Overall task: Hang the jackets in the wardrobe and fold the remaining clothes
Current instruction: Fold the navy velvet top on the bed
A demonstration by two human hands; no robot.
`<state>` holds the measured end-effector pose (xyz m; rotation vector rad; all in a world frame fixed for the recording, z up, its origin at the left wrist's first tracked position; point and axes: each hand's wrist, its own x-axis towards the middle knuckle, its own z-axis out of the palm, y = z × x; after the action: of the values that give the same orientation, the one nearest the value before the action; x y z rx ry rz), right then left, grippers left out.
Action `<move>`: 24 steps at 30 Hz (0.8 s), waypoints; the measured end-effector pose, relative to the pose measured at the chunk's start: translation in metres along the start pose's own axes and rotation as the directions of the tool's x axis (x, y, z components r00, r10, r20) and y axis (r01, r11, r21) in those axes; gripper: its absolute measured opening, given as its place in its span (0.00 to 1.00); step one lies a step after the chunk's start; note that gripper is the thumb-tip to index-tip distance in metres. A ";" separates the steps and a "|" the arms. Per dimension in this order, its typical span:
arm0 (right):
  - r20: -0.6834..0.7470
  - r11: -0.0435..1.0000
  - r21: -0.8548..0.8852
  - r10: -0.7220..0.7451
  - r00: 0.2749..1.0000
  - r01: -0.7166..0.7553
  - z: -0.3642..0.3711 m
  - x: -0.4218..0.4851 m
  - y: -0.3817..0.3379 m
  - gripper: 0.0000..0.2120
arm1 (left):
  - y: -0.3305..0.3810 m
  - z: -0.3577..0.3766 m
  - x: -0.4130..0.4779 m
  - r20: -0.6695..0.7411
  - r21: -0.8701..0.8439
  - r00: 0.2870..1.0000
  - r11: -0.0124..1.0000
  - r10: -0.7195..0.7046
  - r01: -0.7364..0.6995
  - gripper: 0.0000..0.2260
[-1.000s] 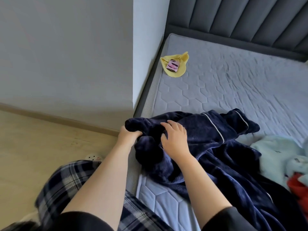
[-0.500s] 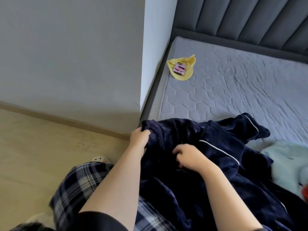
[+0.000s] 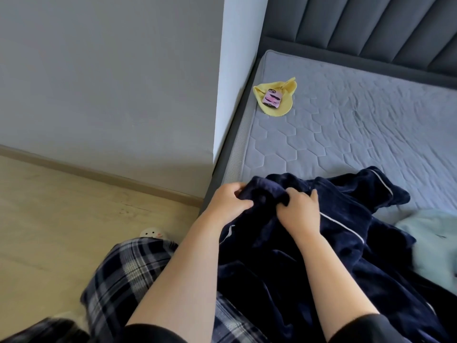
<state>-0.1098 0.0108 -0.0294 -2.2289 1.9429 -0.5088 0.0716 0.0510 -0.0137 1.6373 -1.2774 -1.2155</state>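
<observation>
While left hand (image 3: 228, 203) and right hand (image 3: 299, 210) clutch the navy robe (image 3: 333, 243), a pale-green garment (image 3: 435, 238) lies beside

Navy plush garment (image 3: 346, 256), possibly a robe, white-piped, lies bunched at the mattress (image 3: 346, 134) edge; pale teal garment (image 3: 435, 243) lies just beside it.

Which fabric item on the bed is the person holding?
The dark navy fleece garment with white piping; left hand and right hand grip its edge. The pale mint garment and yellow cloth lie untouched.
</observation>
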 end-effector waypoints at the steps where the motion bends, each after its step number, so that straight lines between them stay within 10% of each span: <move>1: -0.104 0.990 0.080 0.128 0.986 -0.120 -0.005 -0.004 -0.002 0.04 | -0.001 0.000 -0.001 0.043 0.067 0.998 0.997 -0.036 0.033 0.14; 6: -0.085 0.974 0.032 0.226 0.970 -0.224 -0.013 -0.007 0.006 0.06 | -0.009 0.008 -0.004 0.244 0.555 0.906 0.816 -0.347 0.163 0.06; 14: 0.148 0.936 0.235 -0.299 0.943 0.260 -0.045 0.013 -0.019 0.46 | 0.001 -0.002 0.000 0.202 0.372 0.974 0.928 -0.100 0.018 0.10; 19: 0.383 0.834 -0.123 -0.460 0.801 0.538 -0.033 0.044 -0.034 0.19 | -0.007 0.000 0.003 0.126 0.379 0.989 0.925 -0.079 0.026 0.12; 24: 0.378 0.937 -0.189 -0.206 0.903 0.293 -0.017 0.044 -0.042 0.11 | -0.016 -0.001 0.007 -0.063 0.449 0.994 0.886 -0.094 0.112 0.03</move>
<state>-0.0716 -0.0237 0.0076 -2.5219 1.6154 0.1154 0.0779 0.0479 -0.0294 2.0718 -1.5484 -0.9829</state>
